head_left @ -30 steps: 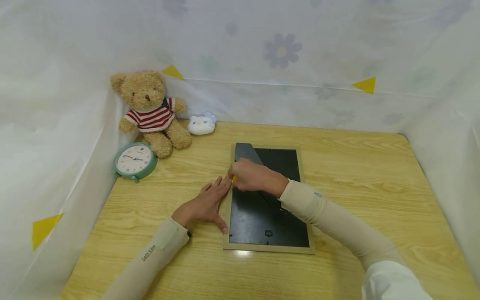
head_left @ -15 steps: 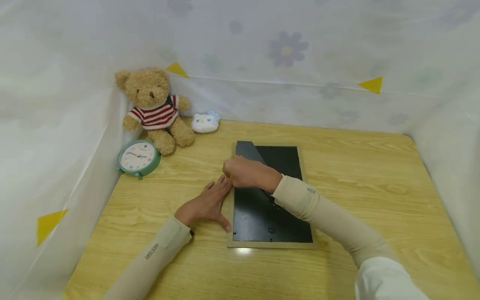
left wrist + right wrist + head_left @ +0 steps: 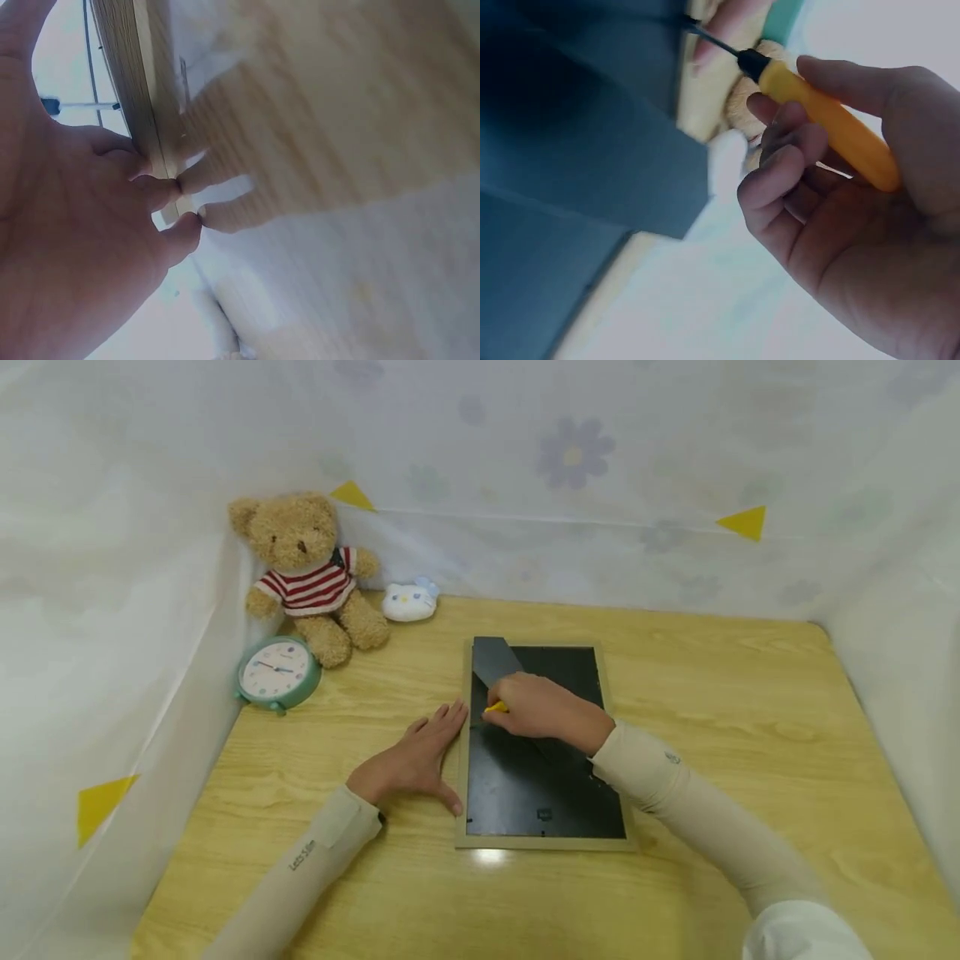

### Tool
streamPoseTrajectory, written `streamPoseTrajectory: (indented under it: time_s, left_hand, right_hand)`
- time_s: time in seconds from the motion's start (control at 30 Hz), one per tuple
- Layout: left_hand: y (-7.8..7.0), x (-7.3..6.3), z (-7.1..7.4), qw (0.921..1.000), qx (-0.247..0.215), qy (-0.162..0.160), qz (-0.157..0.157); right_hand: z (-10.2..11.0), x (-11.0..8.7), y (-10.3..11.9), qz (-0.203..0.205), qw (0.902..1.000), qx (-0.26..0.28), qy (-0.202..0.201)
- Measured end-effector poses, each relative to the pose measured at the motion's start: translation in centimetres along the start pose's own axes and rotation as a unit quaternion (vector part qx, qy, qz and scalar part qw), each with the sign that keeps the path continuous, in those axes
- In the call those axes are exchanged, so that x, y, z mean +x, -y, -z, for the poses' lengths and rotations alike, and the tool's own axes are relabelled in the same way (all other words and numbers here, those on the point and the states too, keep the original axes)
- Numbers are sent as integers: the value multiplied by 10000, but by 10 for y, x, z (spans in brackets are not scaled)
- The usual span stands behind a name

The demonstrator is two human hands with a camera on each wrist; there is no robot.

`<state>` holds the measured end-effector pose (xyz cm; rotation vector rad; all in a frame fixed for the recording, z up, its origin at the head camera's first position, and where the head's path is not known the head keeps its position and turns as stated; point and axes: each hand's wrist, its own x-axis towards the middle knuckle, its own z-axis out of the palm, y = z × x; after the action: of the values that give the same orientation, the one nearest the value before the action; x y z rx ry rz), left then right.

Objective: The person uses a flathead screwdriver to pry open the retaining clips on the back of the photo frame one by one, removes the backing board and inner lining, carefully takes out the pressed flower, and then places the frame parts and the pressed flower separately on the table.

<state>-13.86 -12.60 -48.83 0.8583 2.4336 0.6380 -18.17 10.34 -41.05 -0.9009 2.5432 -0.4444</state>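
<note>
A picture frame (image 3: 510,802) lies face down on the table, its black backing and light wooden border showing. A dark easel stand (image 3: 491,658) slants across the backing. My right hand (image 3: 543,706) is over the frame's left half and grips a yellow-handled screwdriver (image 3: 832,120). In the right wrist view, the screwdriver's thin shaft reaches a small dark piece (image 3: 690,22) by the frame's edge; whether they touch is unclear. With its fingers spread, my left hand (image 3: 412,764) rests against the frame's left border, thumb lower down, fingertips on the wood in the left wrist view.
At the back left sits a teddy bear (image 3: 300,568) in a striped shirt. A green alarm clock (image 3: 277,672) lies before it, and a small white cat-face item (image 3: 410,602) is beside it. White cloth walls (image 3: 637,460) enclose the wooden table (image 3: 712,693).
My right hand went slightly left, then swung back right over the frame, so more of the yellow handle shows. My left hand stays at the frame's left border.
</note>
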Motion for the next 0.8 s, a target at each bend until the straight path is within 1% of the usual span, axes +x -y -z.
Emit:
streamPoseTrajectory:
  time_s: [0.07,0.2,0.33,0.43,0.53,0.67,0.73,0.8]
  left_hand:
    - [-1,1,2,9999,106,-49,57]
    - [-6,-2,3,9998,139,-158,57]
    - [-13,-10,-3,9999,105,-91,-17]
    - [-17,-18,-9,9999,114,-74,-28]
    - [-23,-26,-14,9998,154,-151,-40]
    - [-31,-35,-24,9995,227,-197,-5]
    - [-34,-38,-28,9995,241,-186,34]
    - [-36,-40,-30,9993,302,-188,78]
  right_hand:
    - [-4,-9,-9,35,9999,80,-136]
    - [-17,-27,-20,39,9992,-6,-394]
    - [-35,-44,-23,-57,9988,-94,-479]
    - [-46,-56,-24,15,9983,-95,-571]
    - [-53,-68,-26,327,9961,-233,-782]
    - [-63,-82,-27,1066,9871,-601,-1030]
    - [-68,-87,-26,1374,9824,-747,-1018]
    - [-72,-90,-24,1569,9795,-818,-958]
